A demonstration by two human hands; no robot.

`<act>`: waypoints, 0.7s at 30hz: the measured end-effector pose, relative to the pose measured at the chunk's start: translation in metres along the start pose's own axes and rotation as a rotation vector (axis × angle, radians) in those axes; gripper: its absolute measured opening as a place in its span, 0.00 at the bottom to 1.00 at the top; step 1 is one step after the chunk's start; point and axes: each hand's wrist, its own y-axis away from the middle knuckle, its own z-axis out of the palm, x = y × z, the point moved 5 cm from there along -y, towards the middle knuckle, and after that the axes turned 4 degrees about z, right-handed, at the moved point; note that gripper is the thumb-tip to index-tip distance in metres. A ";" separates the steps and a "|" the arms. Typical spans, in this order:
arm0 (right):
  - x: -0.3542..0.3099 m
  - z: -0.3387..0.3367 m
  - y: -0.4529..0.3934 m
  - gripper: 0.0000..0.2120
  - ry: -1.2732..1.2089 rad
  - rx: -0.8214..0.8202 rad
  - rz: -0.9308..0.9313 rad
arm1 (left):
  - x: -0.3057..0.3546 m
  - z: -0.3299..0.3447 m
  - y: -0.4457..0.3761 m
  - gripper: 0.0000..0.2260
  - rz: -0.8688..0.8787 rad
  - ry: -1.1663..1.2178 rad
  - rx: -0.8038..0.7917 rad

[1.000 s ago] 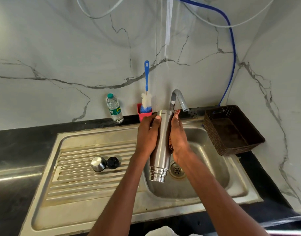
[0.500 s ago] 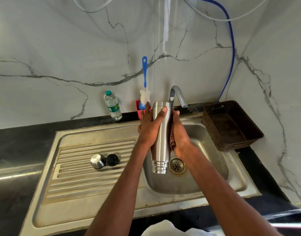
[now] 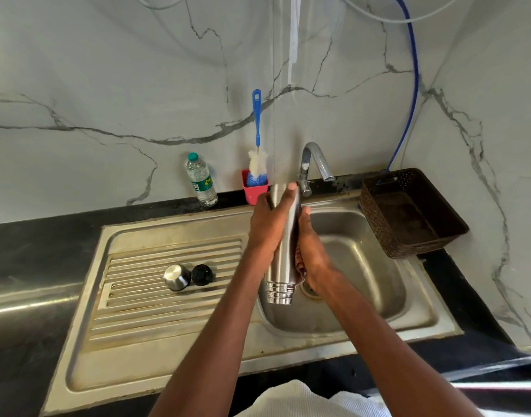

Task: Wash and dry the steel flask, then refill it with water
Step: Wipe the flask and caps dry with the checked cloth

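1. The steel flask (image 3: 283,245) was held over the sink basin (image 3: 363,266), turned upside down with its ribbed neck end pointing toward the drain and its base up near the tap (image 3: 313,162).
2. The left hand (image 3: 268,227) gripped the upper part of the flask, fingers curled round the body from the left, with one fingertip reaching near the base rim.
3. The right hand (image 3: 313,251) lay against the flask's right side, its palm and fingers wrapped round the lower body; how tightly it gripped could not be told, but the fingers curled onto the metal.
4. No water stream from the tap spout could be made out.
5. On the ribbed drainboard (image 3: 168,296) to the left stood a steel cap (image 3: 177,276) and, touching it on its right, a black stopper (image 3: 202,275).
6. Against the marble wall, on the dark surface (image 3: 32,251), stood a small plastic water bottle (image 3: 199,180) with a green cap.
7. Just right of that bottle sat a red holder (image 3: 253,191) with a blue-handled bottle brush (image 3: 257,145) standing in it, bristles down.
8. A dark woven basket (image 3: 408,212) rested at the right edge of the sink, near the corner.
9. A blue hose (image 3: 413,85) ran down the wall behind the basket.
10. A piece of white cloth (image 3: 303,398) showed at the bottom edge of the view, close to the person.
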 end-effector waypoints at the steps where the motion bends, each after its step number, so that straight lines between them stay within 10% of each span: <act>1: -0.005 0.003 -0.001 0.35 0.039 -0.012 -0.047 | 0.003 0.004 0.000 0.33 -0.013 0.021 0.036; 9: -0.009 -0.005 0.007 0.37 0.041 -0.068 0.049 | 0.007 0.002 -0.005 0.13 0.032 0.294 0.040; 21: 0.032 -0.001 0.011 0.45 -0.238 -0.199 0.318 | -0.006 -0.032 -0.015 0.27 -0.067 0.492 0.029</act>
